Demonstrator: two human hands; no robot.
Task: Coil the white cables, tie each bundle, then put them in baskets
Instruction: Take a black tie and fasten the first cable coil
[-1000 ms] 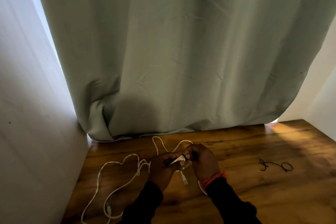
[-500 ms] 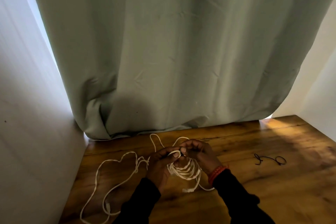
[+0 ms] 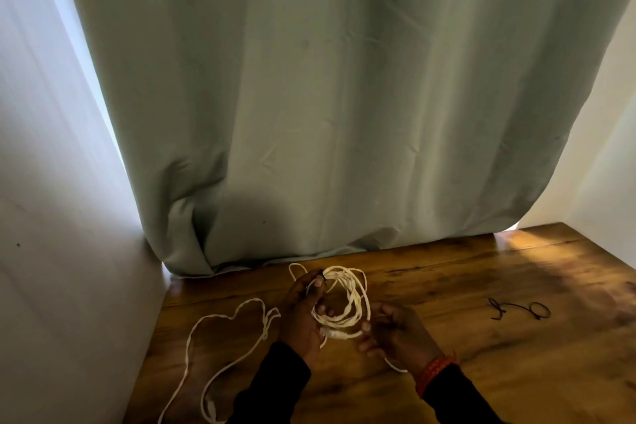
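Over the table [image 3: 447, 372], near its back edge by the curtain [image 3: 344, 96], the person holds a coil [image 3: 344, 306] of white cable between both hands. The loops are loose and uneven, so the main risk is that they spring apart or slide off if either grasp eases before a tie goes on; reaching for the ties [image 3: 519, 309], which lie well apart to the right, would leave one hand to keep the whole bundle together. A second cable [image 3: 220, 348] sprawls on the wood just left of the hands and could snag a trailing end.

The left hand [image 3: 303, 313] is closed on the coil, thumb pinching the top of the loops, fingers curled through the ring. The right hand [image 3: 395, 334] is half curled at the coil's lower right, fingertips on the strands near a white plug; it seems to pinch them, though shadow hides the contact. No basket is in view.
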